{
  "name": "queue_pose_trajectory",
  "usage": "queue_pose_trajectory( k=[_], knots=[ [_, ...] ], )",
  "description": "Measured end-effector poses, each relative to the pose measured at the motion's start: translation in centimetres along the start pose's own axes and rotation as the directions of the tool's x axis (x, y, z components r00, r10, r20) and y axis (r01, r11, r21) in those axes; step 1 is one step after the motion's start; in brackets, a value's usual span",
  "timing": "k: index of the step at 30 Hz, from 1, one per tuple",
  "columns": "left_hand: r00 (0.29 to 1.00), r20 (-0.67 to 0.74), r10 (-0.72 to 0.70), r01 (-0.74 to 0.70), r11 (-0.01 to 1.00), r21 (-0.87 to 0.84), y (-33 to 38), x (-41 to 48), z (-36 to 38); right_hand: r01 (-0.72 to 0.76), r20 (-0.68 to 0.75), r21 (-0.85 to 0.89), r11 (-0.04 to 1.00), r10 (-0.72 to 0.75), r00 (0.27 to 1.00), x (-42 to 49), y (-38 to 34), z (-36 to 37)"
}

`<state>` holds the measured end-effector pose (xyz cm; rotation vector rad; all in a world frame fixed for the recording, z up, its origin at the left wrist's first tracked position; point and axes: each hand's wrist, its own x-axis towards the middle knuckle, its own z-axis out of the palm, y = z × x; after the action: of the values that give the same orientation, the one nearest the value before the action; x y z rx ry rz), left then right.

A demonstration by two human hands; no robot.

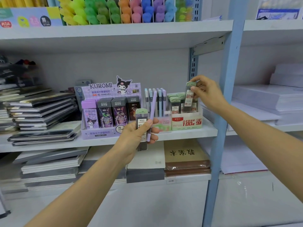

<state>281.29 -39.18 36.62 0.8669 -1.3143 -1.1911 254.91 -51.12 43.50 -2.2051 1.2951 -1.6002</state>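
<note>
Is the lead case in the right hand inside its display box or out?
Half out: the right hand pinches the lead case, raised above its neighbours, its foot inside the display box.

The left hand (136,136) and right hand (208,92) are bare, with nothing worn on them. The left forearm (91,182) and right forearm (262,126) are uncovered right to the picture's edges. The left thumbnail (149,122) is short and plain.
</note>
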Motion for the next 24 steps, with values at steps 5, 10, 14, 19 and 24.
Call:
queue_pose_trajectory(
  k=[5,10,14,19,24],
  knots=[
    [1.0,0.012,-0.006,0.006,1.0,-0.001,-0.1,0.1,0.1,0.05,-0.02,-0.213,0.976,-0.055,0.998,-0.4,0.3,-1.1],
    [0.999,0.034,-0.027,0.027,0.999,0.027,-0.1,0.1,0.6,-0.005,0.085,-0.272,0.962,0.03,0.996,-1.0,0.7,-0.4],
    [0.998,0.043,-0.041,0.04,0.999,0.035,-0.1,0.0,0.7,-0.038,0.02,-0.405,0.914,0.05,0.999,-0.9,1.3,0.1],
    [0.995,0.075,-0.06,0.054,0.995,0.079,0.1,-0.2,0.7,-0.082,0.014,-0.469,0.879,0.1,0.995,-1.1,1.0,0.4],
    [0.989,0.099,-0.109,0.091,0.98,0.178,0.0,-0.3,1.0,0.017,0.04,-0.015,1.0,-0.016,0.999,-2.6,-3.5,0.6]
  ],
)
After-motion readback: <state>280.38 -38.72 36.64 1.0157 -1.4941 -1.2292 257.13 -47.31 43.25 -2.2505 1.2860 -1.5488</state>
